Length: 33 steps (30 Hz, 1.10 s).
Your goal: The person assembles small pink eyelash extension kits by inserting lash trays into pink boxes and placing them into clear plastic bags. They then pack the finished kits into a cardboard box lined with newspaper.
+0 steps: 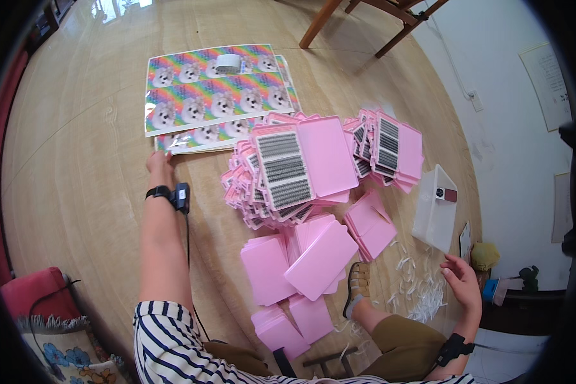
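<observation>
My left hand reaches forward to the near left corner of a lower printed sheet with a rainbow and white fluffy dog pattern. Its fingers touch that corner; whether they pinch it is unclear. Overlapping this sheet is another printed sheet of the same pattern, with a small white roll on top. My right hand hangs with nothing in it, fingers apart, above white paper strips. Between my hands, a fanned stack of opened pink lash cases shows rows of black false-lash clusters.
A smaller stack of lash cases sits to the right. Nearer me lie closed pink cases and more pink cases with tweezers. A translucent plastic bin stands near the wall. Wooden chair legs are at the top.
</observation>
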Motion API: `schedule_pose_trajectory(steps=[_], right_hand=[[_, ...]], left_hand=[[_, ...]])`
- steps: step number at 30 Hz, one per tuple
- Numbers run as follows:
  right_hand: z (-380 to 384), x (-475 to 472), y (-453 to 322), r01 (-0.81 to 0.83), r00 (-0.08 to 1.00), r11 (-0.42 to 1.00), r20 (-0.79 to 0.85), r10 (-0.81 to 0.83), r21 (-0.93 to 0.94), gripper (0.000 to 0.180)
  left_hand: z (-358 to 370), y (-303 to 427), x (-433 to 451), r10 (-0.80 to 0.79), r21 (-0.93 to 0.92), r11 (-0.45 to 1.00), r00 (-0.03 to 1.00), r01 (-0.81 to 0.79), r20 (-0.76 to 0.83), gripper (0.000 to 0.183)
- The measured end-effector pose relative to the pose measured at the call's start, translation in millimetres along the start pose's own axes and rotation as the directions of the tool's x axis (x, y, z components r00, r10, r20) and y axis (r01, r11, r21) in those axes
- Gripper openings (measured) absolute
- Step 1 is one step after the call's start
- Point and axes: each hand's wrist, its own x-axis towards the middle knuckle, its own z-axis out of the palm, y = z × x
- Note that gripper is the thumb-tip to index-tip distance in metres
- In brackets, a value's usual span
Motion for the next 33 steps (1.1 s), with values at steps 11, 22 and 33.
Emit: schedule_pose_trajectory(steps=[11,22,33], right_hand=[[24.9,15.1,-18.1,0.074,0.996,0.997,0.053,-0.072,-0.031,0.043],[56.2,25.3,-30.6,0.105,0.990,0.982,0.110,-0.088,-0.155,0.042],[217.8,63.3,-129.6,0.613,0.790,0.680,0.320,-0.523,-0.402,0.044]], left_hand=[[-316.0,139.0,57.2,0.160,0.368,0.921,0.985,-0.129,-0.056,0.035],[-267.1,42.7,-26.1,0.037,-0.334,0.942,0.997,-0.013,0.065,0.052],[-287.1,42.0,-2.3,0.322,0.236,0.929,0.937,-0.285,-0.136,0.061]])
